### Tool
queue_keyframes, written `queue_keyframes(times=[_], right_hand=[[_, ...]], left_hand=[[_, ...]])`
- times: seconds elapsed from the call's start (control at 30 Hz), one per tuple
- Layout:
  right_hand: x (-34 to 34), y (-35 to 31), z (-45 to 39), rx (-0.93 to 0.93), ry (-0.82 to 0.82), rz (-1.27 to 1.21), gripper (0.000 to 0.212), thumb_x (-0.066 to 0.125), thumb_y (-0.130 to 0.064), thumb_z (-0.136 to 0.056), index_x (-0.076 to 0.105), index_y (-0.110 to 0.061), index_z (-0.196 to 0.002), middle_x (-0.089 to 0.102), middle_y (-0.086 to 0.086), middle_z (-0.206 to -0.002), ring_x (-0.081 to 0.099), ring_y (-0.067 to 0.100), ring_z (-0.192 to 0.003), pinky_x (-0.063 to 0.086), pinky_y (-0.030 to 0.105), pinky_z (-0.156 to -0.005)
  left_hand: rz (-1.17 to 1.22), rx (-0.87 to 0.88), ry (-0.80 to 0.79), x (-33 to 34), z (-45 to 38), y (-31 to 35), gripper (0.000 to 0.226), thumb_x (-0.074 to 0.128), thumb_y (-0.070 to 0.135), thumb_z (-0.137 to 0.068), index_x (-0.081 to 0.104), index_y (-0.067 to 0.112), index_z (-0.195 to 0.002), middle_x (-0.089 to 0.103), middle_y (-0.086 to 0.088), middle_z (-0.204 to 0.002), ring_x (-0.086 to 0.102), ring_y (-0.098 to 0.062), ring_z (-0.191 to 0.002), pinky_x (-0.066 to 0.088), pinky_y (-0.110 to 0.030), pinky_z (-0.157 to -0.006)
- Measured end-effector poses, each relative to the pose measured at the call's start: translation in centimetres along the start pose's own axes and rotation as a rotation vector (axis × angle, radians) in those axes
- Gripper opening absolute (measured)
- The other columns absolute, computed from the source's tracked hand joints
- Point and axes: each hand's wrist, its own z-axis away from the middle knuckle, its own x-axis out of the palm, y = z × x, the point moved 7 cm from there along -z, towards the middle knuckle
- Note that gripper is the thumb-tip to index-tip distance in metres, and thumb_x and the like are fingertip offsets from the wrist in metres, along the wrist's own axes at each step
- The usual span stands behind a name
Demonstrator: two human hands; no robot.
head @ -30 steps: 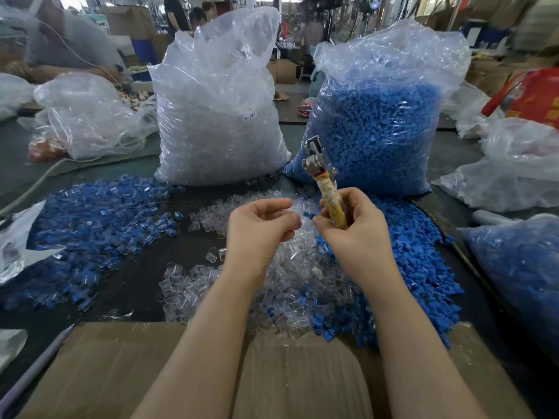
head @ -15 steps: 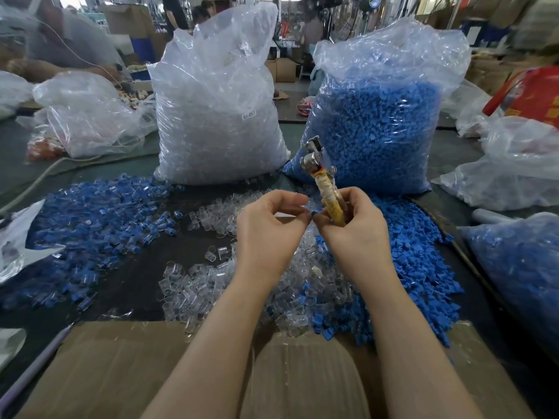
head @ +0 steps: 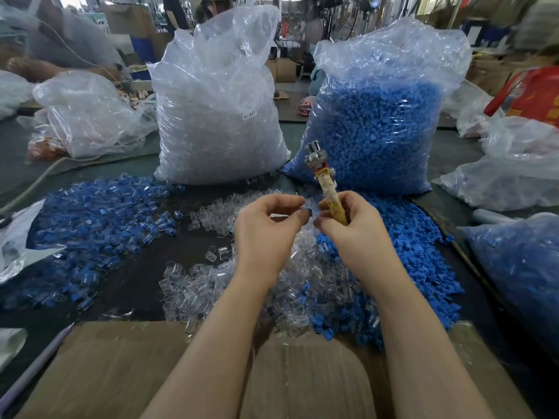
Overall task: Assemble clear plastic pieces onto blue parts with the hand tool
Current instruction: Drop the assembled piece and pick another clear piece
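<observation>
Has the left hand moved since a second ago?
Yes. The left hand has shifted right toward the hand tool in the right hand, judged against the clear-piece bag.

Bright, even, diffuse indoor light with soft, faint shadows on the dark table (head: 136,276). White glare on the crinkled clear bags (head: 217,95) (strongest along the upper folds). Sharp at centre; curved and stretched toward the edges by the wide lens. Blurred, smeared background, especially top left and top right.
</observation>
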Motion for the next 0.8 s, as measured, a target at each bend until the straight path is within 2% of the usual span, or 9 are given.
queue_keyframes(times=[0.07,0.1,0.2,0.27,0.5,0.63,0.73,0.8], right_hand=[[0.0,0.5,0.1,0.070,-0.073,0.004,0.010,0.064,-0.016,-0.088,0.059,-0.024,-0.091,0.061,0.012,-0.083,0.052,0.008,-0.067,0.045,0.021,-0.057],[-0.1,0.7,0.1,0.094,-0.103,0.024,0.011,0.064,-0.016,-0.089,0.060,-0.026,-0.092,0.062,0.014,-0.088,0.054,0.013,-0.072,0.045,0.025,-0.061],[-0.4,1.2,0.3,0.125,-0.174,0.073,0.013,0.063,-0.014,-0.088,0.059,-0.026,-0.092,0.057,0.003,-0.081,0.051,0.015,-0.070,0.041,0.031,-0.063],[-0.4,1.4,0.4,0.135,-0.229,0.087,0.011,0.062,-0.014,-0.088,0.059,-0.024,-0.092,0.056,-0.002,-0.080,0.049,0.013,-0.069,0.039,0.030,-0.063],[0.8,1.5,0.8,0.135,-0.403,0.164,0.015,0.065,-0.014,-0.087,0.058,-0.018,-0.099,0.052,0.007,-0.084,0.050,0.023,-0.075,0.040,0.038,-0.072],[1.1,1.3,0.8,0.124,-0.411,0.161,0.016,0.064,-0.013,-0.087,0.056,-0.016,-0.101,0.051,0.010,-0.085,0.049,0.024,-0.076,0.042,0.043,-0.074],[1.1,1.1,0.8,0.125,-0.395,0.191,0.023,0.064,-0.013,-0.087,0.053,-0.008,-0.107,0.050,0.011,-0.086,0.049,0.024,-0.076,0.046,0.050,-0.077],[1.1,1.1,0.8,0.123,-0.390,0.197,0.026,0.064,-0.012,-0.087,0.051,-0.005,-0.108,0.049,0.012,-0.086,0.048,0.024,-0.075,0.043,0.046,-0.072]], left_hand=[[0.174,-0.072,0.005,-0.3,-0.1,-0.5,0.019,0.079,0.003,-0.079,0.074,0.017,-0.090,0.074,-0.002,-0.081,0.072,-0.018,-0.078,0.060,-0.027,-0.072],[0.274,-0.109,0.012,-0.4,-0.1,-0.7,0.019,0.077,-0.001,-0.079,0.072,0.013,-0.091,0.074,-0.006,-0.081,0.072,-0.019,-0.077,0.059,-0.025,-0.070],[0.521,-0.195,0.046,-0.8,-0.4,-1.2,0.021,0.075,-0.006,-0.079,0.067,0.009,-0.091,0.072,-0.007,-0.077,0.072,-0.017,-0.072,0.056,-0.021,-0.064],[0.597,-0.200,0.067,-1.1,-0.6,-1.3,0.021,0.074,-0.007,-0.078,0.066,0.009,-0.090,0.073,-0.006,-0.075,0.073,-0.017,-0.071,0.056,-0.021,-0.063],[0.615,-0.146,0.112,-1.6,-0.9,-1.2,0.020,0.073,-0.006,-0.079,0.064,0.009,-0.088,0.070,0.001,-0.069,0.071,-0.012,-0.067,0.056,-0.021,-0.063],[0.606,-0.129,0.113,-1.8,-0.9,-1.1,0.019,0.072,-0.006,-0.079,0.064,0.009,-0.088,0.069,0.003,-0.067,0.069,-0.011,-0.064,0.056,-0.020,-0.063],[0.594,-0.118,0.112,-1.9,-0.9,-1.0,0.019,0.073,-0.006,-0.079,0.064,0.009,-0.087,0.069,0.002,-0.069,0.070,-0.011,-0.065,0.056,-0.020,-0.064],[0.598,-0.115,0.114,-1.9,-0.9,-1.0,0.019,0.073,-0.006,-0.079,0.064,0.010,-0.087,0.068,0.001,-0.070,0.069,-0.011,-0.065,0.056,-0.020,-0.064]])
